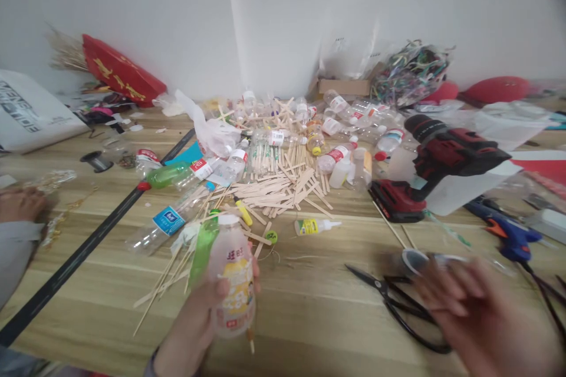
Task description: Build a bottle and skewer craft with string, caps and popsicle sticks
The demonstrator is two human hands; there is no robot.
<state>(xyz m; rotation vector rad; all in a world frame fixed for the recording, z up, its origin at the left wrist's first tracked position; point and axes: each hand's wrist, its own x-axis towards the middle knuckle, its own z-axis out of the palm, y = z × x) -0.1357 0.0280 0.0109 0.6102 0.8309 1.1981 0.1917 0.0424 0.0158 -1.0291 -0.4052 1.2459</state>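
My left hand (198, 312) is wrapped round a small white-capped bottle (232, 283) with a yellow and red label, held upright above the near part of the table. A thin brown stick (251, 339) shows below the bottle's right side. Behind it lies a green bottle (203, 247). My right hand (477, 306), smeared by motion, is over the right side near black-handled scissors (382, 287) and a roll of tape (413, 261). Whether it holds anything cannot be made out.
Wooden sticks (283, 191) and plastic bottles (338, 155) crowd the middle. A red and black drill (455, 150) and a blue glue gun (515, 241) are right. Glue (312, 226) lies centrally. A black strip (84, 253) runs left, near another person's hand (22, 203).
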